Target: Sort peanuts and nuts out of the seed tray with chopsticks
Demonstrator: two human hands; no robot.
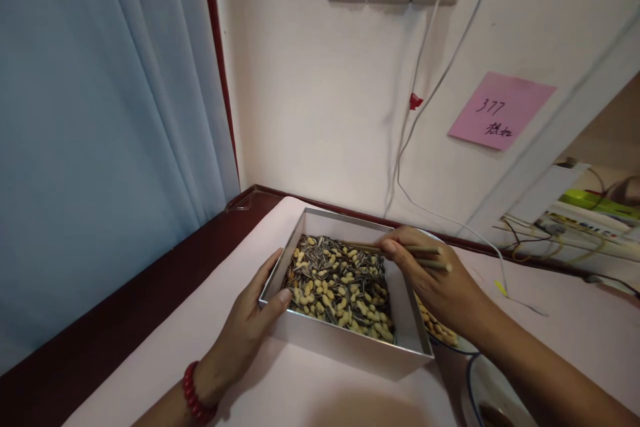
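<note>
A white box (345, 340) with a silvery rim holds unshelled peanuts (343, 303) mixed with striped sunflower seeds (320, 257). My left hand (257, 310) grips the box at its left side, thumb over the near rim and fingers along the outer wall. In my right hand (425, 270) is a pair of chopsticks (363, 247), held over the far right part of the box. Their tips reach in among the seeds near the far wall; whether they pinch anything cannot be made out. Red beads (195, 393) circle my left wrist.
Right of the box, partly under my right arm, a plate of peanuts (440, 330) stands behind a bowl (493, 393) with dark contents. A thin cable (450, 217) hangs down the wall onto the pink table cover (565, 340). A blue curtain (100, 133) borders the left.
</note>
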